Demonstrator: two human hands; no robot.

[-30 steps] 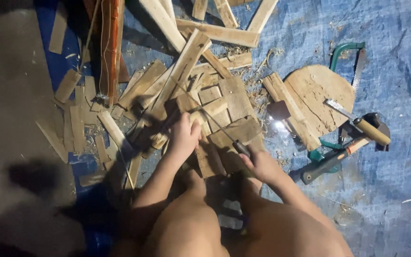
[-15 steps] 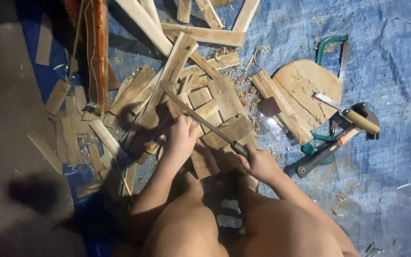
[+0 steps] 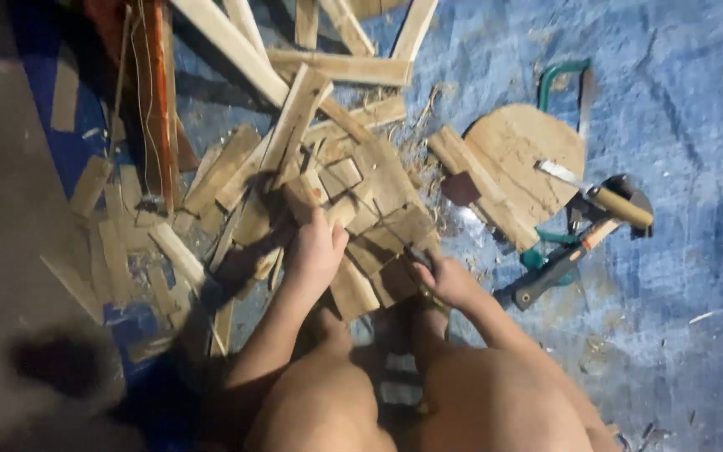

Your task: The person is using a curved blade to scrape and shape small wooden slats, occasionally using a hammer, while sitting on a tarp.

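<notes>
Wood scraps [image 3: 378, 180] — left hand [image 3: 315, 247] pressing, right hand [image 3: 449, 280] (gripping)

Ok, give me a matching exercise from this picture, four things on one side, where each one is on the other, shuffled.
1 left hand
2 right hand
3 round wooden board
4 green-framed saw

A beyond the round board, on the blue tarp
B on the pile of wood pieces
C gripping a dark tool handle
D right of the pile

Pairs: 1-B, 2-C, 3-D, 4-A
</notes>
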